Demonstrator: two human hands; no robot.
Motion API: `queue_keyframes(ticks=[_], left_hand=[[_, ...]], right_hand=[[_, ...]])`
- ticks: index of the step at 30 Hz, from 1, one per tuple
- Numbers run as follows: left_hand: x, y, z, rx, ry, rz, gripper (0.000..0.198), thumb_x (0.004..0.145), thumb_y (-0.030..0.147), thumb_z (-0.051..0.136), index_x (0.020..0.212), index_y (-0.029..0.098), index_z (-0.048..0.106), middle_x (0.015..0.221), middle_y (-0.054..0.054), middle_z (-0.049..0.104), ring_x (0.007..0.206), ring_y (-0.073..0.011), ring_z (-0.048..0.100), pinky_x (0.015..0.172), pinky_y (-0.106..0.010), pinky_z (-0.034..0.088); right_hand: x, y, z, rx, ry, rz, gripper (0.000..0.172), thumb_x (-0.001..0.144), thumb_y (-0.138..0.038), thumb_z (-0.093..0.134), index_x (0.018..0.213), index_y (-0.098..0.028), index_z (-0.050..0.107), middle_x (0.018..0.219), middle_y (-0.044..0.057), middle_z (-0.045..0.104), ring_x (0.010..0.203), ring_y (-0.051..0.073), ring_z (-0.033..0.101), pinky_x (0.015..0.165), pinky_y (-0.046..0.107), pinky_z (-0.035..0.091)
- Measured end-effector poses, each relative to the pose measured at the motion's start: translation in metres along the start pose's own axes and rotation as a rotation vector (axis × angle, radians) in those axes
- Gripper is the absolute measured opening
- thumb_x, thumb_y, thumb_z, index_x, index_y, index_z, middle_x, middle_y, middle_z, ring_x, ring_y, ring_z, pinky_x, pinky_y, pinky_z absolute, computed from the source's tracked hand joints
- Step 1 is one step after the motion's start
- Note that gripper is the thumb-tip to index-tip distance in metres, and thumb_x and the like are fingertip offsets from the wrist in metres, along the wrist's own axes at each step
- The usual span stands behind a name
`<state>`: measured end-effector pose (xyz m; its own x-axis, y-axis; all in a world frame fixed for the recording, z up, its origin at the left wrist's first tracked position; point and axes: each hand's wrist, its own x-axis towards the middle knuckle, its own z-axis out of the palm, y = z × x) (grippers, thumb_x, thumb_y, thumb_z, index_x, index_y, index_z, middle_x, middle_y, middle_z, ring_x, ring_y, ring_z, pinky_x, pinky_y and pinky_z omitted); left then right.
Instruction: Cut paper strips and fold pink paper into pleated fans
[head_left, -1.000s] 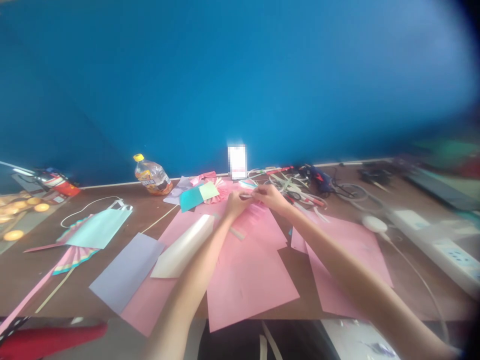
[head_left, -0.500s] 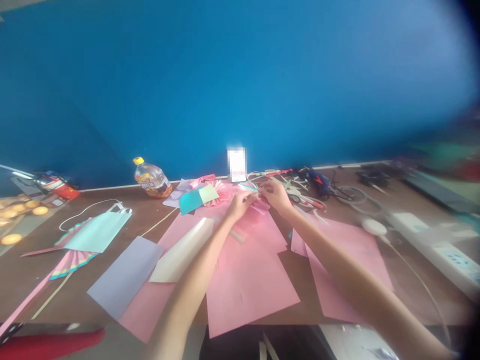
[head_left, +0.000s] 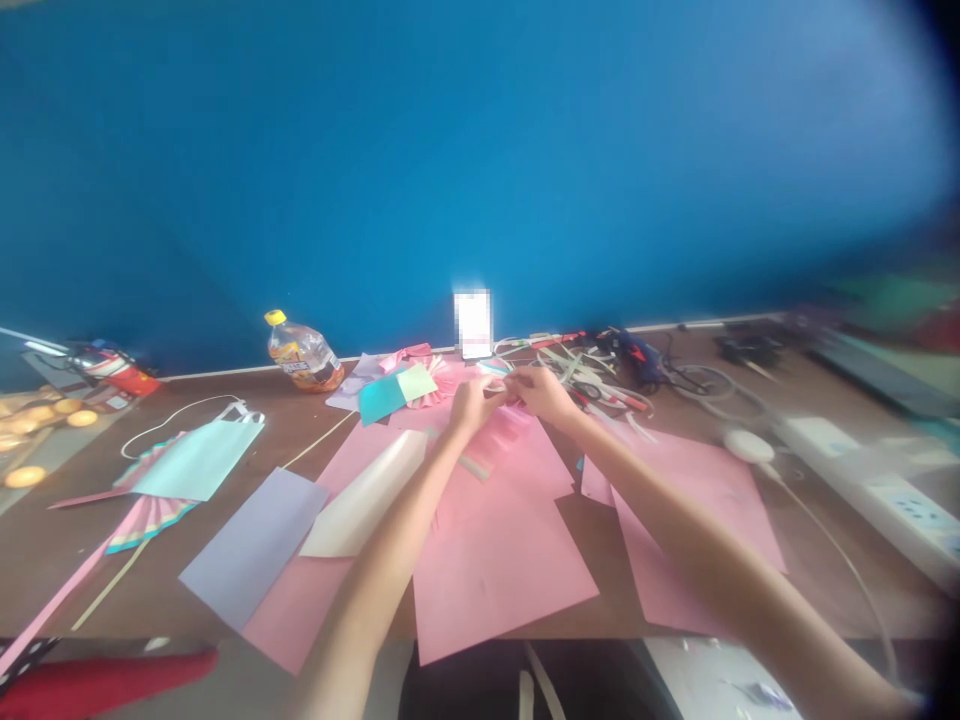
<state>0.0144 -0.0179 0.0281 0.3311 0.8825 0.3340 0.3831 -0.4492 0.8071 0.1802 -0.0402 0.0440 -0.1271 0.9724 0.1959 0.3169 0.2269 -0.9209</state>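
- Progress, just my read: the small pink pleated paper piece [head_left: 504, 432] is partly folded, and you're mid-job on it.
- That piece is in front of you, under your fingers and over a large flat pink paper sheet [head_left: 499, 570].
- Both your left hand [head_left: 474, 405] and right hand [head_left: 541, 394] have a narrow pinch on it, fingertips nearly meeting. Too blurry to tell which finger presses where.
- Already pleated, as far as I can see: a pink paper fan with blue and cream edging [head_left: 154, 520] on your left, partly under a pale aqua rectangular piece [head_left: 199, 462].
- Looks unpleated: that pink sheet, plus a flat lavender paper rectangle [head_left: 255, 545] and a curled glossy white sheet [head_left: 367, 500]. No idea if you need them.
- Writing: your clear plastic bottle with a yellow cap [head_left: 315, 362] has pale lettering on an orange-yellow label, but I can't read the brand.
- Your small upright bright white screen [head_left: 473, 325] is pixelated, so nothing readable there either.
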Motion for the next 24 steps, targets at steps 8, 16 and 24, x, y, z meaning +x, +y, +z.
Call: queue_keyframes(ticks=[8,16,24], left_hand=[[0.003,-0.002,0.003,-0.256,-0.107,0.014,0.038,0.080,0.046,0.064,0.101,0.014,0.067,0.083,-0.007,0.069,0.067,-0.0163,0.064,0.066,-0.028,0.048],[0.004,-0.002,0.002,-0.210,-0.263,0.082,0.040,0.091,0.047,0.048,0.101,0.013,0.065,0.090,-0.009,0.069,0.072,-0.0147,0.064,0.072,-0.027,0.050],[0.005,-0.003,0.004,-0.240,-0.304,0.057,0.040,0.093,0.045,0.044,0.102,0.014,0.067,0.091,-0.009,0.071,0.076,-0.0152,0.067,0.078,-0.029,0.052]], right_hand=[[-0.001,-0.007,-0.002,0.036,0.143,-0.014,0.011,0.082,-0.029,0.057,0.081,-0.018,0.056,0.057,0.002,0.067,0.049,0.014,0.061,0.049,0.022,0.047],[-0.001,-0.001,0.001,-0.007,0.181,-0.035,0.020,0.084,-0.035,0.056,0.073,-0.018,0.056,0.056,0.002,0.066,0.047,0.013,0.059,0.049,0.023,0.044],[0.000,-0.002,-0.011,-0.147,0.299,-0.018,0.026,0.084,-0.038,0.054,0.067,-0.018,0.055,0.051,-0.002,0.058,0.044,0.011,0.047,0.048,0.024,0.034]])
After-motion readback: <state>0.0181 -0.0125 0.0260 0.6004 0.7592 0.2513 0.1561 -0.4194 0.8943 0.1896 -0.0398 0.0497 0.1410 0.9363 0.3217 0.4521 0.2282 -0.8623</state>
